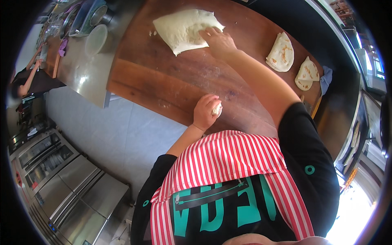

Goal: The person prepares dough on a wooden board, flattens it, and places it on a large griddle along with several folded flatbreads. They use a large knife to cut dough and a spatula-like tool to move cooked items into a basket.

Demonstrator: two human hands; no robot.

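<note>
A thick slab of pale dough (180, 29) lies on the far part of the wooden worktop (147, 76). My right hand (221, 43) reaches out to the slab's near right side, its fingers spread and touching the dough's surface. Close to my apron, my left hand (205, 111) curls around a small piece of dough (217, 109), whose pale end shows past the fingers. That hand is just above or on the worktop; which one I cannot tell. A few dough crumbs (153, 33) sit beside the slab's left corner.
Two folded, browned flatbreads (280, 52) (307, 73) lie at the right, near a blue cloth (326, 78). A steel counter (82, 73) to the left holds a round plastic tub (96, 40). Another person's arms (32, 70) show at the far left. Steel refrigerators (70, 190) stand lower left.
</note>
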